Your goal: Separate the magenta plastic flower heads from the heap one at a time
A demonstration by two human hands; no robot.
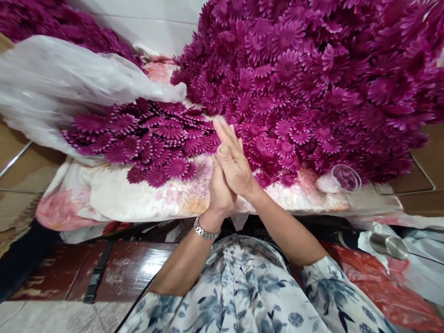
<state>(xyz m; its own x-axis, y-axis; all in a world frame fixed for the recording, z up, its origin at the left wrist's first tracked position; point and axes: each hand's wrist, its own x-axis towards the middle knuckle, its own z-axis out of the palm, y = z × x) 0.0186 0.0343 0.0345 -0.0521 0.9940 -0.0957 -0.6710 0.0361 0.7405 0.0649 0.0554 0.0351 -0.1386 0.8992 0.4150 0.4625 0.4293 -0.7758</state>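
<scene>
Above the front edge of the table, my left hand (219,187) and my right hand (235,169) are pressed palm to palm. A metal-banded watch (204,229) is on my left wrist. My right hand lies over much of the left one, with its fingers stretched out and pointing up and away. The left fingers are partly hidden behind it, but look straight too. Nothing shows between the palms. Close by on the left spreads a low pile of purple artificial flower heads (156,138). A far larger heap of the same flower heads (284,92) rises behind and to the right.
White plastic sheeting (69,78) drapes over the left pile. The table wears a floral cloth (138,199). A clear plastic cup (342,179) lies tipped at the right front edge, beside some pale powder-like stuff. Lower right, a metal cup (390,245) and a red plastic bag (381,282) appear.
</scene>
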